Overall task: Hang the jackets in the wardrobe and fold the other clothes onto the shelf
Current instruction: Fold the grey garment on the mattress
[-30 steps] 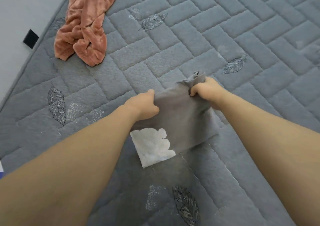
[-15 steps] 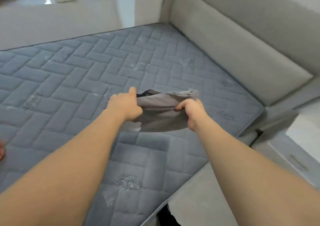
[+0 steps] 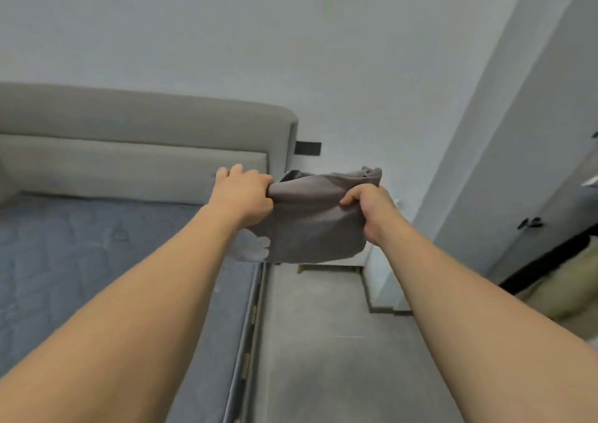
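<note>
so your left hand [image 3: 241,192] and right hand [image 3: 369,207] each clutch an end of the folded grey garment [image 3: 315,221] hanging between them (over the floor), shelf placement undone, no shelf visible.

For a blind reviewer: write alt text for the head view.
Both hands hold a folded grey garment in the air, the left hand gripping one top corner, the right hand the other. Behind are a grey mattress, a beige headboard and a white wall.
</note>
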